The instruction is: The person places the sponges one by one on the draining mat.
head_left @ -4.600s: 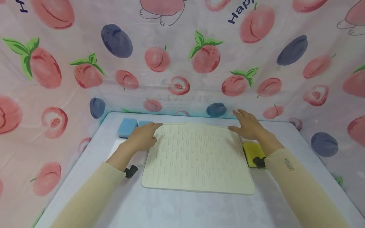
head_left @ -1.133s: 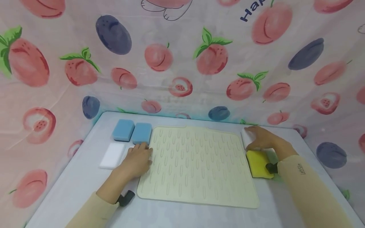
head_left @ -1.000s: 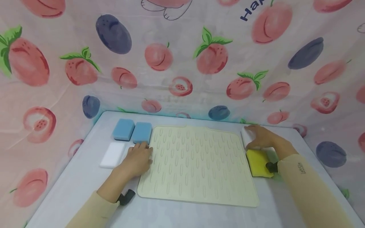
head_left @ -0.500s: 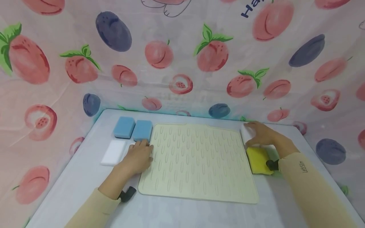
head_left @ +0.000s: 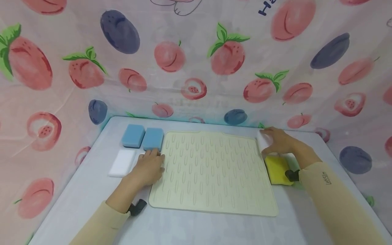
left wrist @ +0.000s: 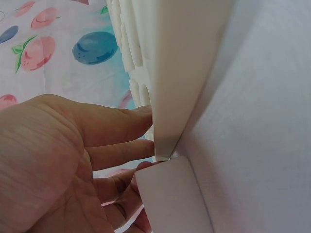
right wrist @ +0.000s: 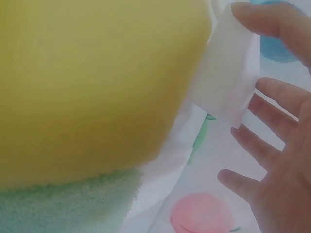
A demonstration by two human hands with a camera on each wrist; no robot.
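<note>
A cream mat (head_left: 211,170) with raised oval ridges lies flat on the table. My left hand (head_left: 148,170) is at its left side, over a white block (left wrist: 175,194) that looks like a sponge. In the left wrist view the thumb and a finger touch the mat's edge; other fingers rest against that block, partly hidden. My right hand (head_left: 280,141) pinches another white block (head_left: 264,140) at the mat's far right corner, thumb on one side and fingertips on the other. Below this hand sits a yellow sponge (head_left: 277,170) with a green layer, against the mat's right edge.
Two blue sponges (head_left: 133,135) with dark undersides stand side by side at the back left. A further white block (head_left: 121,163) lies in front of them. Fruit-printed cloth (head_left: 196,68) hangs behind and beside the table (head_left: 196,228).
From the mat's far edge, my left hand has come down to its left side and my right hand to the white block. Lately that block has shifted slightly left; the left hand stays put.
</note>
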